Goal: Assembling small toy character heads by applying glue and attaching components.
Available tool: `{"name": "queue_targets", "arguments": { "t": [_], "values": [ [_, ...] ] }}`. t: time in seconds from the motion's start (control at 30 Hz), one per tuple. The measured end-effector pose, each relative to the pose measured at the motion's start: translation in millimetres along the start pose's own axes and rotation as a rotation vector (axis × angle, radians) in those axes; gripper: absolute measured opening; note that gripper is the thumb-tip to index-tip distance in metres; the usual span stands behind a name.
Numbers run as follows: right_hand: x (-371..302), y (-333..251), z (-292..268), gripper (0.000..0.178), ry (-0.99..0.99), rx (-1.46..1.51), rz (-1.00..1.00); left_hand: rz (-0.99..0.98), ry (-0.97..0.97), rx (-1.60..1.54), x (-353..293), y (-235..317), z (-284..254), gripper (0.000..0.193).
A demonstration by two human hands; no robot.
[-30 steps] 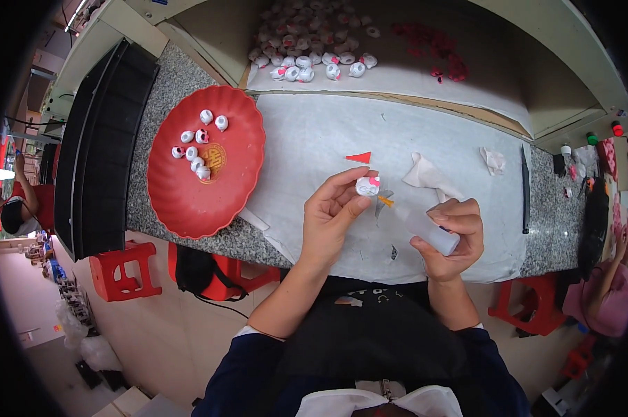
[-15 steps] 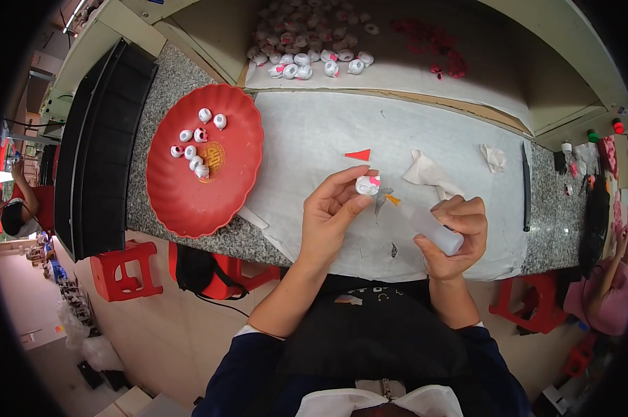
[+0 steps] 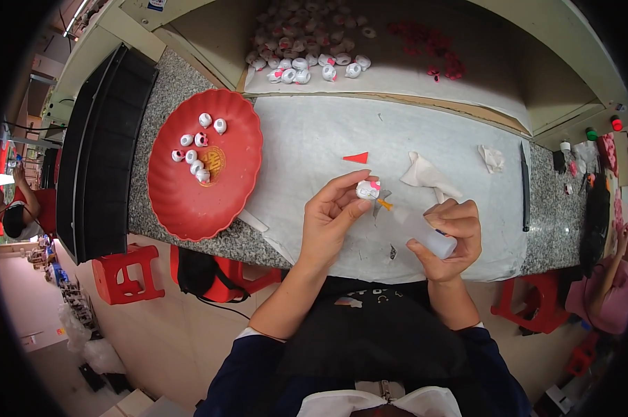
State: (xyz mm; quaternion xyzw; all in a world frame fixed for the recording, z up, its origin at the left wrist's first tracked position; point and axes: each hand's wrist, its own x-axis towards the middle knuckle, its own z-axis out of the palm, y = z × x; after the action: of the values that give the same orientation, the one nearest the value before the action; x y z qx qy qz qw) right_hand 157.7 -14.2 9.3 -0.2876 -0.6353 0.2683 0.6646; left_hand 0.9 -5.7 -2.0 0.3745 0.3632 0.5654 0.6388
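Orange tip (image 3: pixel 385 205) nearer the white-and-pink piece (image 3: pixel 367 190)

The left hand (image 3: pixel 330 219) pinches the piece over the counter (image 3: pixel 300 139), between its front and back edges. The right hand (image 3: pixel 458 236) grips a translucent bottle (image 3: pixel 432 239) — since half a second ago, its tip has drifted left, to just beside the piece.

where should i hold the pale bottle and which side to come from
Best take the pale bottle by its wide body, probably from the right, as the right hand does: its narrow orange tip points left toward the small white piece in the left hand, so this leaves the tip free.
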Motion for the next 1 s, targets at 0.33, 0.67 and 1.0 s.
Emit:
{"name": "queue_targets", "arguments": {
  "t": [0.33,0.67,1.0],
  "values": [
    [1.7,-0.8,2.6,0.042,-0.015,-0.029,0.002,0.169,-0.004,0.279,-0.2,-4.0,1.5,0.031],
    [2.1,-4.7,-2.5,0.033,-0.028,-0.075,0.051,0.224,-0.010,0.340,1.3,-3.1,0.8,0.031],
    [62.2,7.0,-44.8,0.023,0.046,-0.133,0.622,0.100,0.052,0.074,-3.9,0.3,-4.8,0.033]
  ]
}}
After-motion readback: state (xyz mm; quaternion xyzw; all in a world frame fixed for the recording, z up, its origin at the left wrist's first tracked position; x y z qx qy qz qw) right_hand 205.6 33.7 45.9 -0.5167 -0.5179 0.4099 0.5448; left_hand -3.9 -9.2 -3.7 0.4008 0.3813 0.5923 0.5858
